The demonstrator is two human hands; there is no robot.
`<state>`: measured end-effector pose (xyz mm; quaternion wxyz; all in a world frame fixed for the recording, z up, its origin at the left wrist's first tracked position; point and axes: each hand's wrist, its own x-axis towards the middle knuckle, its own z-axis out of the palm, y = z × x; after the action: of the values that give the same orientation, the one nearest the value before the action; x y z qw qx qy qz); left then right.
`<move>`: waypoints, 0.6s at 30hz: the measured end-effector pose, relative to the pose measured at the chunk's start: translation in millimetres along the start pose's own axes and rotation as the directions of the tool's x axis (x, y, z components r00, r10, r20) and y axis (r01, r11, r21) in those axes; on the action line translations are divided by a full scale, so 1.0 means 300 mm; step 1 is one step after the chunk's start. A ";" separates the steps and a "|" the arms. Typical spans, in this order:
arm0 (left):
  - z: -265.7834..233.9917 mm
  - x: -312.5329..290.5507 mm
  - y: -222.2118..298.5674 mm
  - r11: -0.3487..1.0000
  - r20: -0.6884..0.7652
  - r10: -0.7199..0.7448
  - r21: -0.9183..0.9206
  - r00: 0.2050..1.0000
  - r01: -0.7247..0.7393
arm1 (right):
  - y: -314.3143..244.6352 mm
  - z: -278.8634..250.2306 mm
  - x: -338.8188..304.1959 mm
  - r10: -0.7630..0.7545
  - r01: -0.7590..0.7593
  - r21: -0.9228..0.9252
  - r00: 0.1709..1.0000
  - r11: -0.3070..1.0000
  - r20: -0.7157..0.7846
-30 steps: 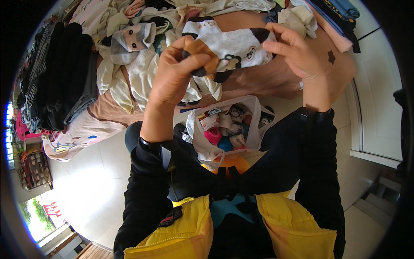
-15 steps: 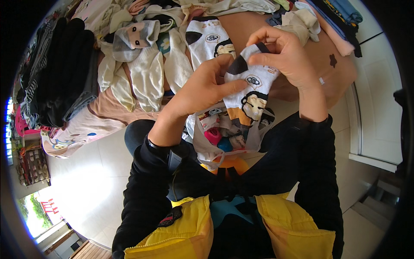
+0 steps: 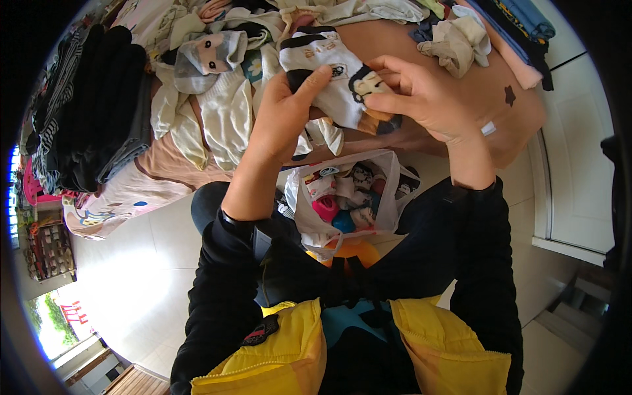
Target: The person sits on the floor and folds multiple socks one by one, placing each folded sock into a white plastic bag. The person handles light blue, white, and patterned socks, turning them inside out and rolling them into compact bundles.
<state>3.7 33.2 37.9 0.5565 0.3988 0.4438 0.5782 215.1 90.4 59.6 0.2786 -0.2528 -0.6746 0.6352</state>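
A white sock [image 3: 334, 89] with a black cuff and heel, a cartoon face and a brown toe is stretched between my two hands above the bed's edge. My left hand [image 3: 280, 122] grips its heel side, thumb on top. The toe end, by the printed face, is pinched in my right hand [image 3: 424, 99]. A matching sock is not separately visible; I cannot tell whether it lies under this one. Just left of my left hand, several white socks [image 3: 226, 122] hang over the bed's edge, with a sheer grey sock [image 3: 201, 62] on top.
Between my knees stands a white plastic bag [image 3: 388, 214] with rolled socks inside. Folded dark clothes [image 3: 99, 99] are stacked at the left of the brown bed cover [image 3: 487, 99]. A crumpled beige sock [image 3: 454, 46] and folded blue clothes [image 3: 526, 20] lie at the far right.
Both hands have moved the sock left and farther away, over where a matching sock lay. It is tilted now, with its toe to the right. My right hand has shifted from cuff to toe.
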 end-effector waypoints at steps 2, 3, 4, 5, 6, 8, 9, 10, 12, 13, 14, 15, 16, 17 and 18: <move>-0.019 0.023 -0.006 1.000 -0.046 0.002 0.007 0.999 -0.001 | 0.002 0.001 0.014 0.053 -0.055 -0.071 0.998 0.996 -0.028; -0.026 0.041 -0.009 0.999 -0.076 0.011 -0.049 0.997 -0.015 | 0.005 0.002 0.022 0.055 -0.057 -0.081 0.998 0.995 -0.022; -0.037 0.056 -0.009 0.997 -0.075 0.046 -0.062 0.996 -0.051 | 0.008 0.003 0.027 0.079 -0.082 -0.105 0.996 0.991 -0.036; -0.047 0.072 -0.007 0.993 -0.068 0.080 -0.085 0.994 -0.086 | 0.012 0.007 0.031 0.032 -0.035 -0.080 0.999 0.996 -0.041; -0.055 0.086 -0.005 0.989 -0.087 0.079 -0.118 0.993 -0.090 | 0.019 0.014 0.035 0.006 -0.011 -0.070 0.998 0.997 -0.067; -0.061 0.112 -0.002 0.983 -0.064 0.148 -0.103 0.987 -0.154 | 0.037 0.033 0.049 -0.080 0.077 -0.036 0.989 0.996 -0.127; -0.061 0.122 -0.001 0.978 -0.054 0.169 -0.116 0.984 -0.174 | 0.053 0.051 0.063 -0.140 0.140 -0.012 0.977 0.990 -0.163; -0.058 0.128 -0.001 0.972 -0.044 0.190 -0.129 0.981 -0.194 | 0.069 0.069 0.075 -0.217 0.222 0.009 0.960 0.975 -0.177; -0.053 0.132 -0.005 0.968 -0.059 0.212 -0.121 0.975 -0.218 | 0.097 0.091 0.103 -0.234 0.234 -0.029 0.943 0.972 -0.237; -0.053 0.131 -0.008 0.964 -0.059 0.249 -0.076 0.967 -0.253 | 0.109 0.099 0.114 -0.269 0.255 -0.088 0.926 0.963 -0.263; -0.053 0.129 -0.012 0.953 -0.037 0.298 -0.044 0.954 -0.300 | 0.118 0.102 0.121 -0.251 0.223 -0.124 0.918 0.967 -0.308; -0.058 0.130 -0.015 0.952 -0.037 0.305 -0.016 0.952 -0.306 | 0.123 0.100 0.118 -0.174 0.149 -0.103 0.938 0.983 -0.300; -0.068 0.132 -0.016 0.949 -0.016 0.305 0.092 0.952 -0.302 | 0.125 0.095 0.117 -0.158 0.135 -0.101 0.951 0.986 -0.265; -0.080 0.135 -0.018 0.938 0.012 0.292 0.194 0.956 -0.288 | 0.126 0.091 0.113 -0.114 0.093 -0.096 0.964 0.991 -0.242; -0.091 0.139 -0.022 0.919 0.021 0.272 0.289 0.962 -0.266 | 0.126 0.087 0.110 -0.070 0.051 -0.092 0.973 0.995 -0.219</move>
<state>-22.9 72.9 22.4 0.4030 0.5273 0.4700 0.5819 172.8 97.0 22.8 0.3602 -0.3132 -0.6731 0.5648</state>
